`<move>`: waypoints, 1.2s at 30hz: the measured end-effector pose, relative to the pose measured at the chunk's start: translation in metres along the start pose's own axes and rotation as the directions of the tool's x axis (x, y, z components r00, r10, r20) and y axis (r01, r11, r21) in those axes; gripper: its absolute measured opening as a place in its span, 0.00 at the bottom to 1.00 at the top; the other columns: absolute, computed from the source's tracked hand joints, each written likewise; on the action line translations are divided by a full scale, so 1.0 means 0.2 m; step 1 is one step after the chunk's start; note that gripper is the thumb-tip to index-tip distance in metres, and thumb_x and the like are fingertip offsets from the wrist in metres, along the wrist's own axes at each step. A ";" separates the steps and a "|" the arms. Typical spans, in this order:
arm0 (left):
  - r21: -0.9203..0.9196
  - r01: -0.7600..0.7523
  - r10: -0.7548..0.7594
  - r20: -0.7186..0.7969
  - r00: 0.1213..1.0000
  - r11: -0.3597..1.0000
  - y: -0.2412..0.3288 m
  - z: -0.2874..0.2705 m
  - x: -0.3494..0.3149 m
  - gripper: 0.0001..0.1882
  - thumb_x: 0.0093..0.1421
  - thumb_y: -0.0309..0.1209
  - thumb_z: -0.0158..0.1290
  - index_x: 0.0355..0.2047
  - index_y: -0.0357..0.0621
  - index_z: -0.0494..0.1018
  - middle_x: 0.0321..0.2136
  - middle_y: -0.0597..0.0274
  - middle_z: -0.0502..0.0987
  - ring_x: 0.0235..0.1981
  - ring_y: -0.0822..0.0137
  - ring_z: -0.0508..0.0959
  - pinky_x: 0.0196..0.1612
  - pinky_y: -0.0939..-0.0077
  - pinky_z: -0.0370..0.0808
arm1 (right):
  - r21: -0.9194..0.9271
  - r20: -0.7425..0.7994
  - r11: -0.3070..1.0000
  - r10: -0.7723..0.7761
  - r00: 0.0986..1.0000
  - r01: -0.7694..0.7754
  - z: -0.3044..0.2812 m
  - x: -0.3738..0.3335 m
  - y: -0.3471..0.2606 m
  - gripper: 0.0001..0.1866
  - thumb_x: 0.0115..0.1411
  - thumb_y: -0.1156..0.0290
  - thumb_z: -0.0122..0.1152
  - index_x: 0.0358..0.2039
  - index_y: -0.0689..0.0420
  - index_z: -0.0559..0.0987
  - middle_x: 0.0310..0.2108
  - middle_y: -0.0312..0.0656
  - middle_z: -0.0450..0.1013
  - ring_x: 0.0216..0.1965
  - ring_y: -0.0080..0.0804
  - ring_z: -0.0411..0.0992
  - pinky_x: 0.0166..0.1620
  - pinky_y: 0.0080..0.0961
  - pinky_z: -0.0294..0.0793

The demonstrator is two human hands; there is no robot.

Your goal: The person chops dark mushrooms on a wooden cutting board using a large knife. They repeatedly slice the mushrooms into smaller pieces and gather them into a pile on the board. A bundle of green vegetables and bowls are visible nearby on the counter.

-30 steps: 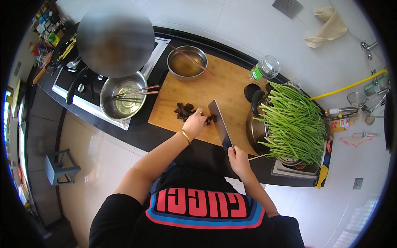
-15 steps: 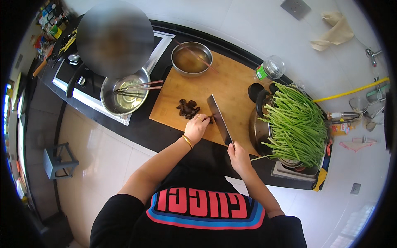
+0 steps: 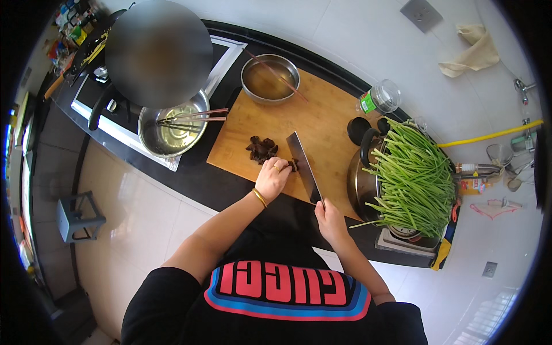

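Left grip (image 3: pixel 273 181) pinches dark food (image 3: pixel 294 165); right grip (image 3: pixel 330 221) holds the knife (image 3: pixel 305 167). From the board (image 3: pixel 330 121), pink-lettered shirt (image 3: pixel 287 313) at six o'clock, green-labelled jar (image 3: pixel 386 95) at two.

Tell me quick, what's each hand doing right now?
Left hand: closed, fingers curled on a small dark food piece.
Right hand: closed, holding the knife by its handle.
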State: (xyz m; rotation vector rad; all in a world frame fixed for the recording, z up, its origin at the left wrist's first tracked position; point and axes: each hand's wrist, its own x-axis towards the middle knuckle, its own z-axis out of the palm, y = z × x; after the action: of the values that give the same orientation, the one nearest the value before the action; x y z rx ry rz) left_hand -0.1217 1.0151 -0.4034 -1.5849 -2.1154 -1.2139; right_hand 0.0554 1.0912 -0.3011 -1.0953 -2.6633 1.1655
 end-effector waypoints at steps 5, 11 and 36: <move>-0.005 -0.007 0.007 0.011 1.000 1.000 0.00 0.00 -0.02 0.10 0.43 0.23 0.52 0.29 0.40 0.73 0.29 0.62 0.71 0.35 0.62 0.70 0.38 0.70 0.67 | -0.055 0.011 0.996 -0.076 0.997 0.077 -0.02 -0.02 0.02 0.12 0.58 0.66 0.45 0.26 0.63 0.67 0.20 0.58 0.67 0.25 0.60 0.65 0.27 0.46 0.63; -0.052 -0.006 0.005 -0.011 1.000 0.999 -0.01 0.01 -0.02 0.11 0.41 0.22 0.53 0.28 0.40 0.73 0.29 0.63 0.72 0.34 0.62 0.70 0.38 0.70 0.67 | -0.068 0.016 0.998 -0.006 1.000 0.007 0.07 0.00 0.05 0.12 0.58 0.66 0.45 0.26 0.63 0.67 0.19 0.58 0.67 0.24 0.60 0.65 0.27 0.47 0.63; -0.046 -0.068 0.069 0.034 0.997 0.997 0.02 -0.05 0.03 0.15 0.42 0.23 0.53 0.34 0.40 0.72 0.34 0.60 0.71 0.35 0.60 0.71 0.38 0.67 0.68 | -0.035 -0.104 0.998 0.048 0.993 -0.052 -0.10 0.01 0.06 0.13 0.59 0.64 0.45 0.27 0.63 0.68 0.21 0.57 0.67 0.27 0.58 0.66 0.29 0.43 0.63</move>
State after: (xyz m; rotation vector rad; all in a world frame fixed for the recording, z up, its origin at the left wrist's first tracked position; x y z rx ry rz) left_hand -0.1222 1.0125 -0.3921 -1.6957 -2.0509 -1.2273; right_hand 0.0672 1.1111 -0.2945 -1.2006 -2.6042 1.0394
